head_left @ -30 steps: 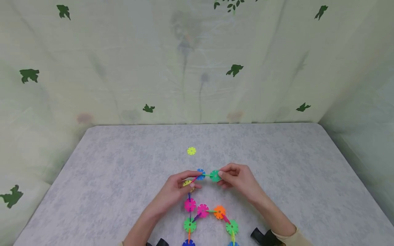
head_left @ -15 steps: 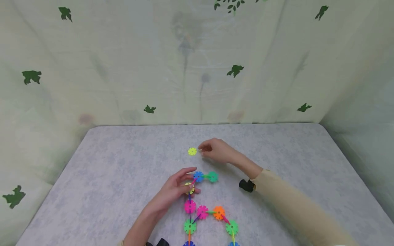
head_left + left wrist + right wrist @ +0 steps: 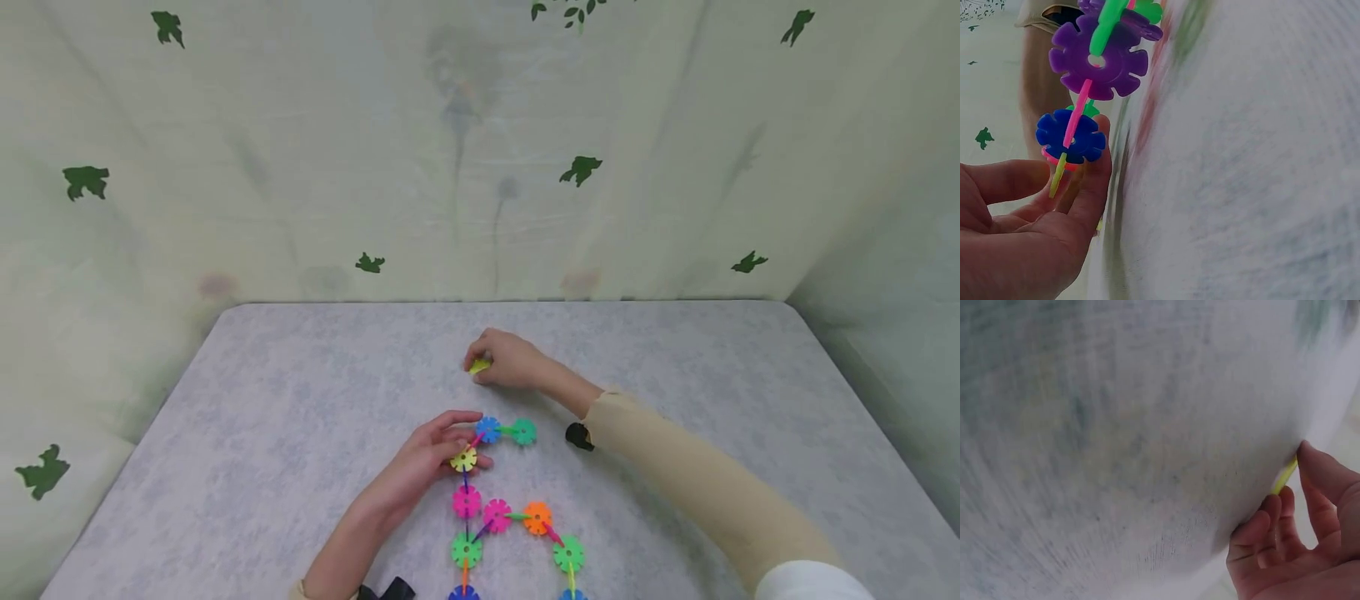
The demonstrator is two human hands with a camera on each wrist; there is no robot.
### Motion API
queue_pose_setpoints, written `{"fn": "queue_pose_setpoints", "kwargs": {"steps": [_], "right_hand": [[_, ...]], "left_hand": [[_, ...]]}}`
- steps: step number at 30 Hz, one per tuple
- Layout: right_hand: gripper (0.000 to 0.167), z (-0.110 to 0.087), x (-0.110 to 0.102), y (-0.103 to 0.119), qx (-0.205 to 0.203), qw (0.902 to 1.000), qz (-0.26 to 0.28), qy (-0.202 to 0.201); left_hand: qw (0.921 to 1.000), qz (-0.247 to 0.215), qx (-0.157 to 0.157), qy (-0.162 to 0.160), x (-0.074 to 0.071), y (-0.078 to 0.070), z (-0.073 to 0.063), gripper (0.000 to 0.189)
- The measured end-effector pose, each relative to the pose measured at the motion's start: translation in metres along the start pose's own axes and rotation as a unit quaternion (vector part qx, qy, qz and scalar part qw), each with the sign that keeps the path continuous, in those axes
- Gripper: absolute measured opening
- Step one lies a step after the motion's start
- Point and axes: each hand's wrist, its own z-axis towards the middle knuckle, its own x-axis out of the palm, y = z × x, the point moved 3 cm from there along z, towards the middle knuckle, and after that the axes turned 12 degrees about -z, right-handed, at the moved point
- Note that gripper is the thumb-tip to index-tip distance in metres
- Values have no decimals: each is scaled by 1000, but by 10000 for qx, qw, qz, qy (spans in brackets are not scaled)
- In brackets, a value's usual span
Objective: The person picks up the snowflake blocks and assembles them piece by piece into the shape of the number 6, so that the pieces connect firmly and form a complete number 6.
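Observation:
My right hand [image 3: 510, 358] pinches a loose yellow snowflake disc [image 3: 480, 365] at the far side of the chain; in the right wrist view the disc [image 3: 1285, 475] shows edge-on between thumb and fingers, close over the table. My left hand [image 3: 427, 458] holds the chain of interlocked snowflake discs at a yellow disc [image 3: 464, 459], thumb on its near face. From there the chain runs right through a blue disc [image 3: 489, 429] to a green end disc [image 3: 524, 432]. In the left wrist view a blue disc [image 3: 1071, 134] and a purple disc [image 3: 1099, 59] stand upright beside the left hand [image 3: 1029, 231].
Nearer me the chain continues through a pink disc [image 3: 467, 502] and a green disc [image 3: 467, 550], where a branch leads to an orange disc [image 3: 537, 518] and another green disc [image 3: 569, 553]. A grey table [image 3: 300, 375] lies beneath, with a leaf-patterned curtain [image 3: 300, 150] behind.
My right hand has let go of the chain's green end disc, reached away from me and picked up the loose yellow disc. My left hand stays at the chain's yellow disc.

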Motion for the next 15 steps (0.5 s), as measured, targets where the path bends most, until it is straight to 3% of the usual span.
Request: {"fn": "queue_pose_setpoints", "kwargs": {"steps": [7,15], "right_hand": [[17,-12,-4,-13,366,9992,136,-77],[5,-53,-10,-29,675,9931,877,-386]], "left_hand": [[9993,318,197,-41,1,1,3,47],[9870,1437,654,-308,5,-2,0,47]]}}
